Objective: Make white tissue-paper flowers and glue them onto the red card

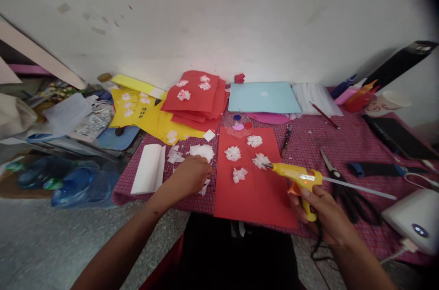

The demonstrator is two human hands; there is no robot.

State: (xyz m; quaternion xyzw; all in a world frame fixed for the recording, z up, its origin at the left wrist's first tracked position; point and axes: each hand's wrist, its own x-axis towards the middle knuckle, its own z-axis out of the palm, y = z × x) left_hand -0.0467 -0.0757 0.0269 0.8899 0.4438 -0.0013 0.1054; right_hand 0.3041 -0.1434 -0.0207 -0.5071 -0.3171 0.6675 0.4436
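On the red paper sheet (254,175) four white paper flowers (232,153) already sit, with bare red space left below them. My right hand (324,214) grips the yellow glue gun (298,179), nozzle touching one flower, while my left hand (192,173) closes over loose white flowers (203,150) beside the sheet.

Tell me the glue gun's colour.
Yellow, with an orange trigger; the glue gun shows best in the head view.

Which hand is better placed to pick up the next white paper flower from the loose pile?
Left. The left hand already rests on the white paper flower pile beside the red sheet, while the right hand is occupied gripping the yellow glue gun.
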